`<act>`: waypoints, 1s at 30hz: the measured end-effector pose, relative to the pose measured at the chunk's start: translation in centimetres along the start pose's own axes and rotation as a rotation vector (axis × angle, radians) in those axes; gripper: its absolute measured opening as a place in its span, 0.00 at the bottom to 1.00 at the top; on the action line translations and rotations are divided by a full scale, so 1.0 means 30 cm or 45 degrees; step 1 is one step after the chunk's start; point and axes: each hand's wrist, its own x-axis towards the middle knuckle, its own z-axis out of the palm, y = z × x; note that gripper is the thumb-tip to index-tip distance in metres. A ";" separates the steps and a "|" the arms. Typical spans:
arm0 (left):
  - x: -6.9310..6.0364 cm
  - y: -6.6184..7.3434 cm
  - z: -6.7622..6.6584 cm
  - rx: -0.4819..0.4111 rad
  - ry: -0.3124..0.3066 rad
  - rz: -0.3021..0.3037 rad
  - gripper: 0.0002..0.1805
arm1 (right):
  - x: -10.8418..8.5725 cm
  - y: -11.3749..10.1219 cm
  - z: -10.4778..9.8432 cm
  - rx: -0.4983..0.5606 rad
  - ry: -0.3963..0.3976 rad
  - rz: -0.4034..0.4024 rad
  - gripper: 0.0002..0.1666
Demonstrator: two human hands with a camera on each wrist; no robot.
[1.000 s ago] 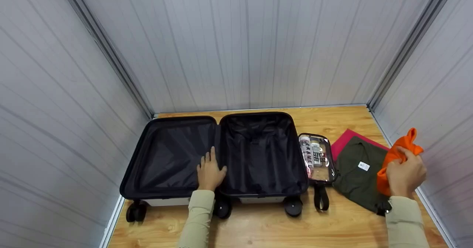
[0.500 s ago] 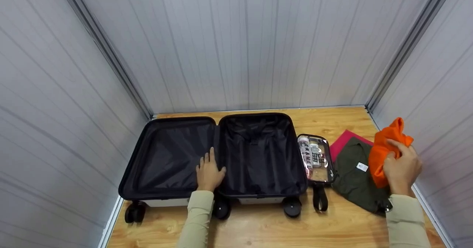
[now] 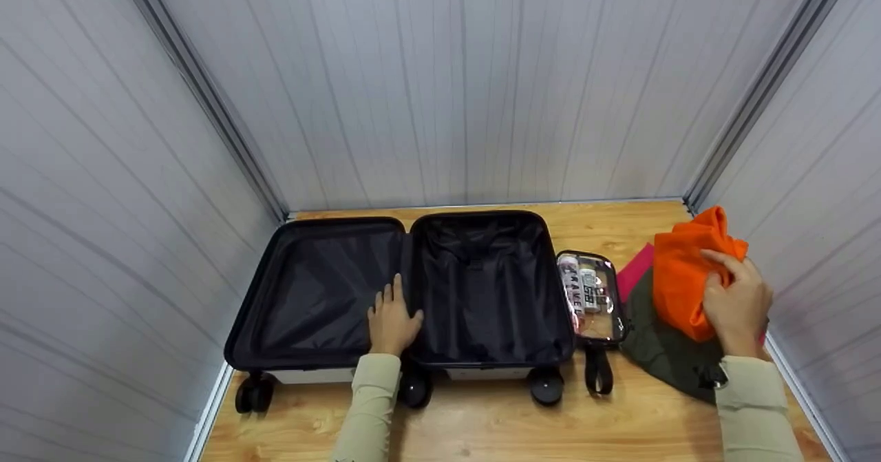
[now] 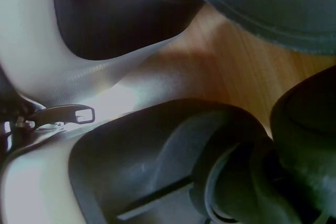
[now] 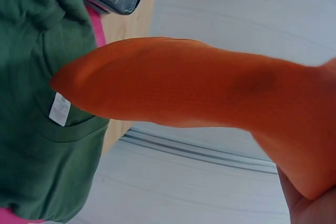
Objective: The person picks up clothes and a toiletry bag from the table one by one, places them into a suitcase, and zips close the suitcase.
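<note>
Shift since a second ago: the orange cloth (image 3: 678, 276) has travelled leftward and slightly up the head view, now covering more of the dark green garment (image 3: 661, 359), whose white label it hides there; the right hand (image 3: 740, 303) has gone with it, while the left hand (image 3: 392, 321) lies where it was.
Right arm: the beige sleeve (image 3: 757, 407) comes up from the bottom edge, the hand leaning forward and to the left.
Right fingers: thumb and index finger pinch the cloth near its right side.
Left arm: reaches forward, slanting slightly right, the hand at the middle seam of the open suitcase (image 3: 482, 303).
Left fingers: straight and spread a little, pointing away from the person, thumb out to the right; they hold nothing.
Orange cloth's place: over the green garment, right of the clear pouch (image 3: 602, 314); whether it touches the garment cannot be told.
Cloth's long axis: in the right wrist view it stretches roughly sideways, its narrow rounded end pointing left toward the garment; in the head view it runs steeply, its folded tip uppermost.
Pink cloth (image 3: 635, 273): partly under the garment, one edge showing beside the pouch.
</note>
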 end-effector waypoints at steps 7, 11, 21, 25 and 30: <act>0.002 0.001 -0.004 -0.009 -0.025 -0.014 0.49 | 0.019 -0.027 0.013 0.056 0.004 -0.026 0.23; 0.003 0.001 -0.005 -0.015 -0.034 -0.016 0.49 | 0.025 -0.041 0.018 0.067 -0.001 -0.031 0.23; 0.003 -0.002 -0.003 -0.022 -0.035 -0.024 0.49 | 0.039 -0.081 0.027 0.093 -0.006 -0.075 0.22; 0.000 -0.001 -0.003 -0.025 -0.028 -0.016 0.48 | 0.040 -0.092 0.032 0.086 -0.012 -0.094 0.22; -0.001 -0.002 -0.005 -0.016 -0.020 -0.008 0.48 | 0.036 -0.102 0.038 0.109 -0.029 -0.089 0.23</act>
